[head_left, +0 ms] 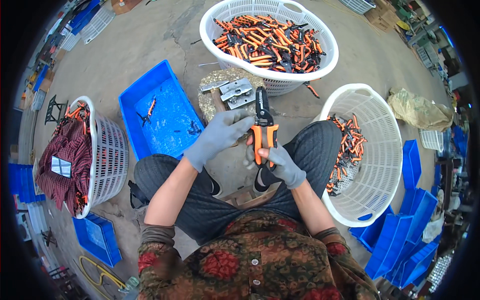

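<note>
A pair of wire strippers (264,125) with a black toothed head and orange-and-black handles stands upright before me, jaws pointing away. My right hand (286,167), in a grey glove with bare fingertips showing, is closed round the lower handles. My gloved left hand (217,136) pinches the tool's left side near the pivot; its fingertips are partly hidden. Just beyond, a metal block (237,92) and a hammer (217,99) rest on a round stone-like stump (207,79).
A white basket (331,60) heaped with wire strippers stands ahead. Another white basket (382,150) at right holds fewer. On the left are a blue tray (167,120) with a few tools and a basket (107,160) draped with checked cloth (62,142). Blue bins (392,240) lie lower right.
</note>
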